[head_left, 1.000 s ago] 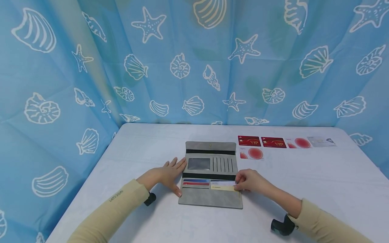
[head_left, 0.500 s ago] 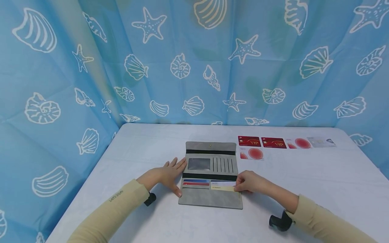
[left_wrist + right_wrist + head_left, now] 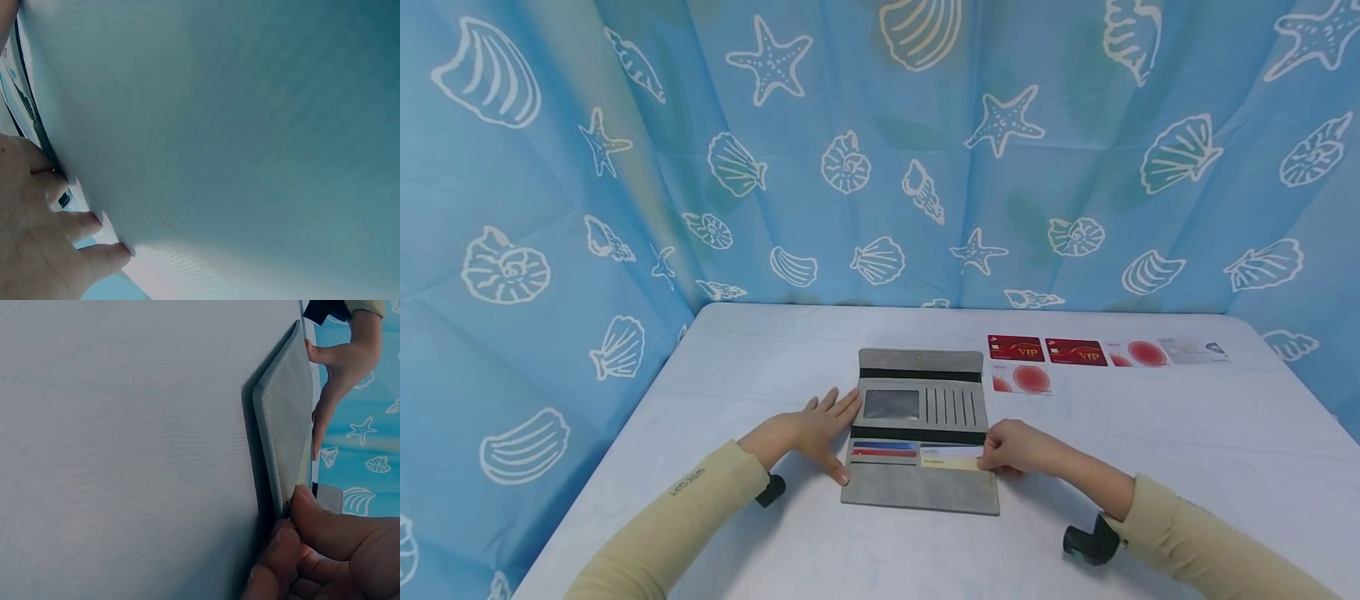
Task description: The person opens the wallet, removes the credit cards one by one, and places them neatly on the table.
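Observation:
A grey wallet (image 3: 919, 492) lies unfolded on the table, with a clear window and several slots in its middle panel. Blue and red card edges (image 3: 883, 454) show in the lower left slots. At the lower right sits a pale yellow card (image 3: 947, 462) with a whitish strip above it. My left hand (image 3: 816, 433) lies spread along the wallet's left edge, thumb and fingertips against it. My right hand (image 3: 1018, 447) pinches at the yellow card's right end, by the wallet's edge; in the right wrist view the thumb (image 3: 309, 500) is on top and the other fingers curl below.
Beyond the wallet to the right lie two red VIP cards (image 3: 1015, 348), two white cards with red circles (image 3: 1030, 379) and a pale silver card (image 3: 1193, 350). A white cloth covers the table (image 3: 737, 350). A blue seashell curtain (image 3: 850, 100) hangs behind.
My right hand has shifted very slightly at the card's end, and the right forearm has swung a little left. The left hand and the wallet stay put.

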The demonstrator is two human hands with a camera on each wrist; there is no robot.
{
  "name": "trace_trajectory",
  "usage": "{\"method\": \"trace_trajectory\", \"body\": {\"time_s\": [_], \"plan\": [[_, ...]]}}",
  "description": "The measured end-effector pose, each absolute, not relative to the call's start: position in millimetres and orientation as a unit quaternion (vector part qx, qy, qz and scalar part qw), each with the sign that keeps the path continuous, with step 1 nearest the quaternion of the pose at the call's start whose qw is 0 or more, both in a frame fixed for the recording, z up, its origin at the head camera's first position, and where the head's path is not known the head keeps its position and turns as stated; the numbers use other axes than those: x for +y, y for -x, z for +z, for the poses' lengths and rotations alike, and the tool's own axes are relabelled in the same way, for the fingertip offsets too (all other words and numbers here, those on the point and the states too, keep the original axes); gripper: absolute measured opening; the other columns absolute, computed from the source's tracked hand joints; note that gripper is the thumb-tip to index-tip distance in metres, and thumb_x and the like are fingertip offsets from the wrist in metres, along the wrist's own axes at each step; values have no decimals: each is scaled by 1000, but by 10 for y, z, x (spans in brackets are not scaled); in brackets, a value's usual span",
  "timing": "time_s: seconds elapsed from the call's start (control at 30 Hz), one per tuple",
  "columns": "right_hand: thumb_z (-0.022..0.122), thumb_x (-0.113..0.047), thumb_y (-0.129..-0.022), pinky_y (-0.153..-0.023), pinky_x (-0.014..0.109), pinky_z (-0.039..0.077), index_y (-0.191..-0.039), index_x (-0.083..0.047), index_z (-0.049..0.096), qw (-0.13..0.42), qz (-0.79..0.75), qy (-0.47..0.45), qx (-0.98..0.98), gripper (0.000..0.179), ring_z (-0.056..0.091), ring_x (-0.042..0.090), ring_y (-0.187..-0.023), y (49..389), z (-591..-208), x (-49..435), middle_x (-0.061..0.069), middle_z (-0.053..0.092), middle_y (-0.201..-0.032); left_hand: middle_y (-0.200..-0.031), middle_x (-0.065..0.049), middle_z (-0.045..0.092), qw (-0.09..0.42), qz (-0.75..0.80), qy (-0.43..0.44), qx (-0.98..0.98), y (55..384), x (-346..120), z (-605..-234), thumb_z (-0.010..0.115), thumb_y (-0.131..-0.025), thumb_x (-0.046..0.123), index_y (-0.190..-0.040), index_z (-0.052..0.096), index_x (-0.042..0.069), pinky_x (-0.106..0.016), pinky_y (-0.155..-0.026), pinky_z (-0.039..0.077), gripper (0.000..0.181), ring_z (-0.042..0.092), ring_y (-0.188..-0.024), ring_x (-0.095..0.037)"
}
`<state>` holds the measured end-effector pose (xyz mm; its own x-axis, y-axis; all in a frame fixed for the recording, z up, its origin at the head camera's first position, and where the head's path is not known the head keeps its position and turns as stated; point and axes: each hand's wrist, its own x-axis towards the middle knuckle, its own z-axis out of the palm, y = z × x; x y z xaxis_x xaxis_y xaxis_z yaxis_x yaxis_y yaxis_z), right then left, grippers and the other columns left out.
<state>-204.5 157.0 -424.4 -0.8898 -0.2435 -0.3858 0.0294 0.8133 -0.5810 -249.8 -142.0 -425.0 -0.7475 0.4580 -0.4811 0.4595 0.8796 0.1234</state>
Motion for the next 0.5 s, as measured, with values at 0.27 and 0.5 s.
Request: {"method": "trace_trajectory", "body": {"time_s": [0.27, 0.5], "plan": [[70, -17, -81, -50, 18, 43, -70, -7, 58, 221, -292, 51, 929, 19, 46, 12, -49, 2029, -4228, 1553, 3, 52, -59, -155, -2, -5, 258, 3, -241, 935, 2486, -1412, -4242, 74, -59, 59, -148, 1, 14, -52, -111, 1, 124, -8, -140, -32], [68, -17, -82, -50, 19, 45, -70, -7, 58, 218, -293, 55, 929, 19, 49, 12, -47, 2016, -4232, 1550, 3, 53, -59, -155, -2, -5, 258, 5, -237, 937, 2492, -1407, -4250, 75, -59, 59, -148, 2, 14, -53, -111, 1, 124, -8, -140, -32]]}}
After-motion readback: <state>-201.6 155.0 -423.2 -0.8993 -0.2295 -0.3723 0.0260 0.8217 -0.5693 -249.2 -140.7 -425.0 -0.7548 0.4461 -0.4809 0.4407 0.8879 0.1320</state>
